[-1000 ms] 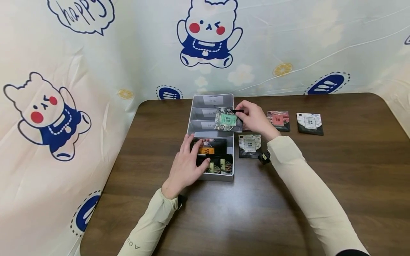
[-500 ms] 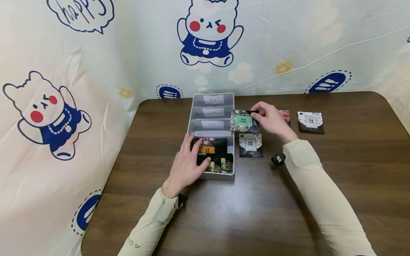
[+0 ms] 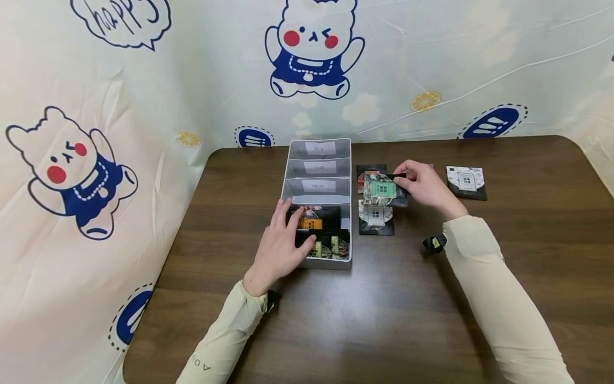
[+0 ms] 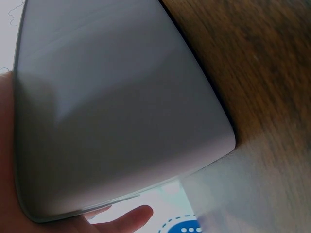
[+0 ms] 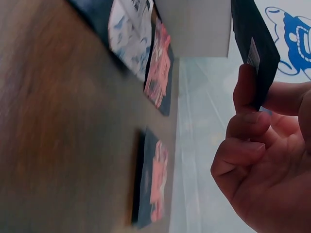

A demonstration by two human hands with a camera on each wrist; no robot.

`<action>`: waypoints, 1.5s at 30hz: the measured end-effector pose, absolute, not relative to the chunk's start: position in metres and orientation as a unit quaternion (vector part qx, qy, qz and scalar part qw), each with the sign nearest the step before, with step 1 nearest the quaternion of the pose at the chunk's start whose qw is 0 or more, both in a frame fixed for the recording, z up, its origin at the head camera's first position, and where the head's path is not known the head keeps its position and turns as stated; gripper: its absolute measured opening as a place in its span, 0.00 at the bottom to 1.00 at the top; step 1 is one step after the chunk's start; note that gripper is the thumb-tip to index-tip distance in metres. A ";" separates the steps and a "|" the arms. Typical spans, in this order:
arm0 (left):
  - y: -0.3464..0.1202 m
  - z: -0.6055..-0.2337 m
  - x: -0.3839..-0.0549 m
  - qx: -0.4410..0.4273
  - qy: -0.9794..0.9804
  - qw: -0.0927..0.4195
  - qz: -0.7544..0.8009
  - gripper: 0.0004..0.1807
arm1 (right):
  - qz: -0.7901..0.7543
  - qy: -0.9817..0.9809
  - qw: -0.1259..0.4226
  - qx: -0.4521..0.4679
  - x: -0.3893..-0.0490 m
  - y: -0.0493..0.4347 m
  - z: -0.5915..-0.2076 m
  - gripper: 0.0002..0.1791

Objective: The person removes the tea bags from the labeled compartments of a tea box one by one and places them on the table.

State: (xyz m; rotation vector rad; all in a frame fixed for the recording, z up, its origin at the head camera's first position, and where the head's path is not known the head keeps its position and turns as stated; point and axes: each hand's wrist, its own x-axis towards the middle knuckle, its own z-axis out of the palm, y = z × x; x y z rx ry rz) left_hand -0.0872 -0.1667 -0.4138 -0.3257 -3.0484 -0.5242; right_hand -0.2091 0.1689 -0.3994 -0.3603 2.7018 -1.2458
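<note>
Between thumb and fingertips my right hand pinches a tea sachet with a green label. The right wrist view shows this sachet's dark back, raised off the table. It overlaps a white-and-black sachet and a red sachet beneath it. My left hand rests spread over the left rim of a grey divided box, thumb over the near compartment. Inside lie an orange-labelled sachet and yellow-green-labelled sachets. In the left wrist view the box's outer wall hides most of that hand.
The box's far three compartments carry white paper labels. At the right lies another white-and-black sachet. A second red sachet, mostly hidden by my right hand in the head view, is nearby. A printed curtain borders the brown table.
My right hand has carried the green-labelled sachet rightward from above the box to above the sachets beside it. The left hand stays on the box.
</note>
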 end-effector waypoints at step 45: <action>-0.167 -0.413 -0.086 -0.105 -0.979 0.013 -0.176 0.37 | -0.306 0.928 0.168 -0.127 -0.186 0.248 -0.425 0.11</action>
